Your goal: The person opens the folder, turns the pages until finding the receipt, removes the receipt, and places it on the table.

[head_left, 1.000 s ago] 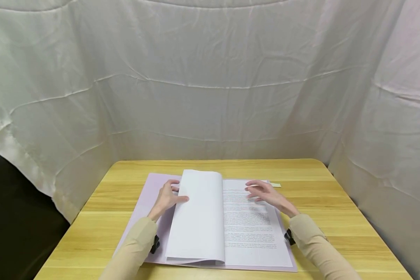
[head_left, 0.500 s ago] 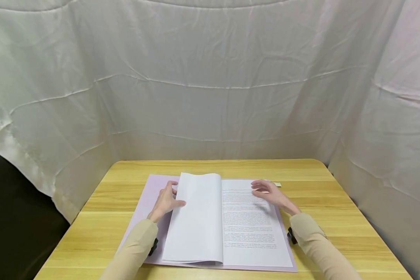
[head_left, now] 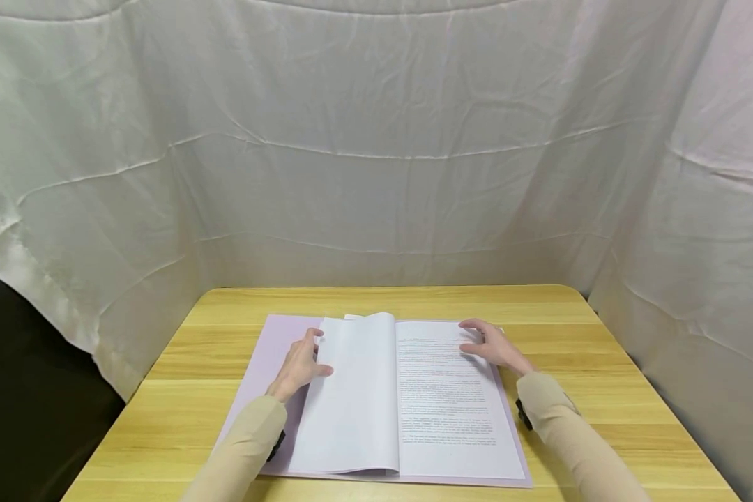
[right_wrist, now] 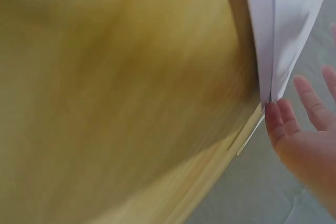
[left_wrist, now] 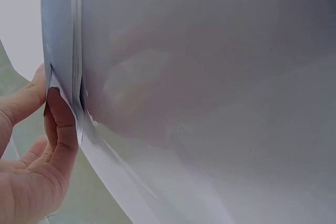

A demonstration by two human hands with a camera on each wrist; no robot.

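Note:
A document folder with a pale lilac cover [head_left: 276,348] lies spread on the table. Its turned white pages [head_left: 354,394] arch over to the left. On the right lies a page of printed text [head_left: 445,404]. My left hand [head_left: 296,366] holds the outer edge of the turned pages, thumb on top. In the left wrist view its fingers [left_wrist: 62,135] reach in at the edge of the sheets [left_wrist: 210,77]. Over the upper right page, my right hand [head_left: 492,346] spreads its thumb and fingers. In the right wrist view its fingertips [right_wrist: 273,111] touch the edge of the folder [right_wrist: 268,35].
The wooden table [head_left: 602,390] extends on both sides of the folder and behind it. Pale grey curtains [head_left: 376,174] hang at the back and sides. Something black [head_left: 31,404] shows at the lower left beyond the table.
The turned pages have settled lower and further left along with my left hand. My right hand has moved rightward toward the page's outer edge, its fingers spreading wider.

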